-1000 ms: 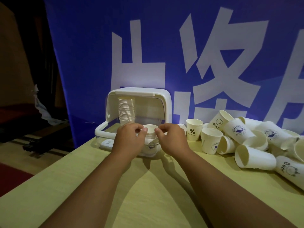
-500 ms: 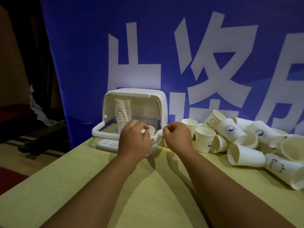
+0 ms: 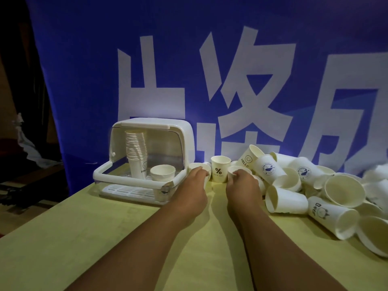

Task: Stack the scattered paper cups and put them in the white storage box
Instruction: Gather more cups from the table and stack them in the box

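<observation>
The white storage box [image 3: 184, 133] stands open at the back left of the table, with a tall stack of cups [image 3: 136, 152] and a short cup stack [image 3: 163, 172] inside. My left hand [image 3: 194, 183] grips an upright cup [image 3: 195, 165] just right of the box. My right hand [image 3: 241, 183] grips the rim of another upright cup [image 3: 234, 170]. Between them stands a cup marked "%" [image 3: 219, 168]. Several loose cups [image 3: 285, 200] lie tumbled in a pile at the right.
The yellow-green table [image 3: 105, 238] stretches toward me. A blue banner with big white characters [image 3: 210, 70] hangs right behind the box and cups. Left of the table the floor is dark, with a white cloth [image 3: 27, 143] there.
Both hands left the short stack inside the box and moved right to the loose cups beside it. Each hand now grips a cup.
</observation>
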Demonstrator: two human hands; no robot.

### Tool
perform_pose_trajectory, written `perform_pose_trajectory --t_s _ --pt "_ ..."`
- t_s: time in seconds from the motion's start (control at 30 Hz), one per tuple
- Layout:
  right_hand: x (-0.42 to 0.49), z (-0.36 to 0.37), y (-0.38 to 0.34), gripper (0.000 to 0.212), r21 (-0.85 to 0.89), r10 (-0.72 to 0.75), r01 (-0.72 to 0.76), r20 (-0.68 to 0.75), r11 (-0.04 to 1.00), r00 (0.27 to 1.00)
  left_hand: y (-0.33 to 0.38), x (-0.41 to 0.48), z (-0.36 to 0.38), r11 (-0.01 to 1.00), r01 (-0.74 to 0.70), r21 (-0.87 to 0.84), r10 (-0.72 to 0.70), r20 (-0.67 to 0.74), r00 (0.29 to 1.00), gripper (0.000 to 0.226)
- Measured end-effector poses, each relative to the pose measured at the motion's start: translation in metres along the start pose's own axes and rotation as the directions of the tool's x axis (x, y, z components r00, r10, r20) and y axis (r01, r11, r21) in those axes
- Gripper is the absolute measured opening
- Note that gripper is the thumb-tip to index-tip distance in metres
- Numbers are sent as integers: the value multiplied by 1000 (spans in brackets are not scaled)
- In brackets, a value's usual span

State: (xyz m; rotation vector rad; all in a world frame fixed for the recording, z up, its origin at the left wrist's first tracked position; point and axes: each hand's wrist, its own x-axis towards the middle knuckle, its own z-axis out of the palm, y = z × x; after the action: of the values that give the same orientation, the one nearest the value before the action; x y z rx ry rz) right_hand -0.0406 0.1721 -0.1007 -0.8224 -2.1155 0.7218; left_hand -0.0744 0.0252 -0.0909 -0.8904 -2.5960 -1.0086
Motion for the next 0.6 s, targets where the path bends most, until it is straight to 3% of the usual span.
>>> perform_pose_trajectory --t_s 0.23,0.47,0.6 --pt "7 -1 -6 18 -5 -45 45 -7 999 999 -8 13 12 999 -42 22 44 -152 987 50" --pt "7 -8 -20 23 103 -142 145 -44 984 989 -17 16 3 982 -57 182 78 -111 991 24" --pt "7 -9 -38 20 188 -211 216 -43 958 976 -9 9 -23 991 -108 82 126 -259 958 9"
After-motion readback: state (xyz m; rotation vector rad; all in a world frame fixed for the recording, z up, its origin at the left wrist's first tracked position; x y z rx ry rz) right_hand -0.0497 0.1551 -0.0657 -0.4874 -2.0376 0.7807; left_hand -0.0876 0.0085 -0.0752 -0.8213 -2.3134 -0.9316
